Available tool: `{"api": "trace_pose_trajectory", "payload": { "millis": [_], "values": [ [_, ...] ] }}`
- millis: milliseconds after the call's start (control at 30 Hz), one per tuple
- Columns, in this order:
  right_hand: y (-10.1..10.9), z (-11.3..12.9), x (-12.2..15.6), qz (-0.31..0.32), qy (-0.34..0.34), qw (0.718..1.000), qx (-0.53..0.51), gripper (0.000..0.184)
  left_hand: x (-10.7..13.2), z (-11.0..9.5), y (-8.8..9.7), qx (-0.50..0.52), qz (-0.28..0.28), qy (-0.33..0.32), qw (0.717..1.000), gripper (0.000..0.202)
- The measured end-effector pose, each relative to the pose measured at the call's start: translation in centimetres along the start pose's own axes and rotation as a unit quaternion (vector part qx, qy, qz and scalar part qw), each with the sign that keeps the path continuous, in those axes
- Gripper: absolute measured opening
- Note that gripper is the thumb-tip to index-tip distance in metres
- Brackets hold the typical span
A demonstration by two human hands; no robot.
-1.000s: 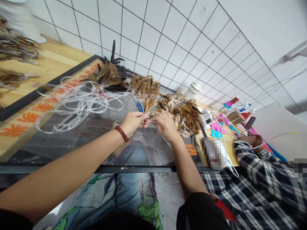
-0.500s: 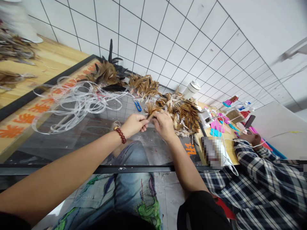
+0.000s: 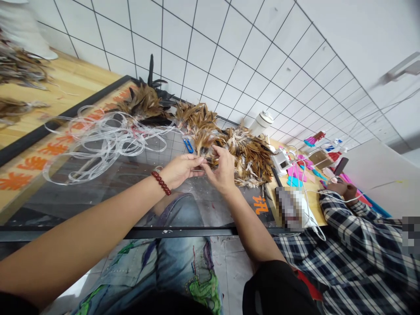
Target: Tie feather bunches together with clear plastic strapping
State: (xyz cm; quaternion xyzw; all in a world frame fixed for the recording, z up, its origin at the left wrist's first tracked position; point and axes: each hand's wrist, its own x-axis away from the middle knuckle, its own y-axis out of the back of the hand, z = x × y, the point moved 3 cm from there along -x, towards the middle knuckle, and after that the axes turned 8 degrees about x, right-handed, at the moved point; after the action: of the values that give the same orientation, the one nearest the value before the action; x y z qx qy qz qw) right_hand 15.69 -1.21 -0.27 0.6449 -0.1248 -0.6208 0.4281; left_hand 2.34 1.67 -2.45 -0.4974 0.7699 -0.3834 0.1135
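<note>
My left hand (image 3: 183,169), with a dark red bead bracelet (image 3: 160,182) on its wrist, pinches the base of a small bunch of brown feathers (image 3: 204,136). The feather tips fan upward, away from me. Close beside it is my right hand (image 3: 223,171), its thumb at the left fingertips and its index finger apart from the thumb; I see nothing held in it. A large pile of brown feathers (image 3: 254,153) lies just right of the hands. More brown feathers (image 3: 188,113) lie behind, and a bunch with black plumes (image 3: 146,103) is further left.
Loops of clear plastic strip (image 3: 108,140) spread over the left of the dark tabletop (image 3: 131,197). Blue thread snips (image 3: 188,145) lie behind my left hand. A white bottle (image 3: 262,121) stands at the back. On the right are white cables (image 3: 306,192) and a person's plaid sleeve (image 3: 341,214).
The feather bunch between my hands has turned upright and its tips now fan out. My right hand's fingers have spread from a closed grip, and my left hand has rolled slightly palm up.
</note>
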Motion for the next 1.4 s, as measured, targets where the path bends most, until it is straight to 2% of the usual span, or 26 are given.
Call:
{"api": "trace_pose_trajectory", "payload": {
  "millis": [100,200,267,367,467,533,633,900,1000,1100,1267,1400],
  "values": [
    [0.2,-0.8,-0.3,-0.008,-0.046,0.998,-0.034,0.054,0.0,-0.2,0.0,-0.013,-0.014,-0.021,1.0,0.008],
    [0.8,-2.4,-0.7,0.011,-0.072,0.995,-0.064,0.03,-0.1,-0.7,0.4,-0.015,-0.067,-0.073,0.995,0.01],
    [1.3,-3.6,-0.8,0.035,-0.071,0.996,-0.039,0.019,-0.3,-0.9,0.6,-0.003,-0.093,-0.098,0.991,0.011],
    [1.8,-4.8,-0.7,0.106,-0.039,0.992,0.048,0.02,-0.5,-1.1,0.7,0.013,-0.111,-0.112,0.987,0.012],
    [1.5,-4.5,-0.4,0.178,0.023,0.978,0.109,0.02,-0.3,-1.2,0.6,0.015,-0.12,-0.112,0.986,0.012],
    [1.2,-4.0,-0.3,0.197,0.052,0.969,0.137,0.021,-0.2,-1.2,0.4,0.015,-0.12,-0.108,0.987,0.012],
    [1.1,-3.5,-0.2,0.192,0.061,0.968,0.153,0.019,-0.1,-1.1,0.4,0.009,-0.111,-0.098,0.989,0.011],
    [1.7,-2.7,-0.6,0.12,0.092,0.984,0.099,0.019,-0.1,-0.8,0.3,-0.046,-0.096,-0.101,0.989,0.012],
    [1.7,-2.2,-0.6,0.099,0.111,0.981,0.129,0.02,0.1,-0.6,0.2,-0.06,-0.109,-0.065,0.99,0.012],
    [1.6,-1.6,-0.7,0.079,0.143,0.972,0.169,0.02,0.3,-0.3,-0.1,-0.073,-0.098,-0.012,0.992,0.011],
    [1.3,-0.5,-0.8,0.084,0.204,0.954,0.205,0.02,0.4,0.0,-0.3,-0.079,-0.081,0.021,0.993,0.012],
    [1.1,0.3,-0.8,0.103,0.225,0.945,0.212,0.022,0.4,0.1,-0.3,-0.094,-0.063,0.035,0.993,0.015]
  ]
}}
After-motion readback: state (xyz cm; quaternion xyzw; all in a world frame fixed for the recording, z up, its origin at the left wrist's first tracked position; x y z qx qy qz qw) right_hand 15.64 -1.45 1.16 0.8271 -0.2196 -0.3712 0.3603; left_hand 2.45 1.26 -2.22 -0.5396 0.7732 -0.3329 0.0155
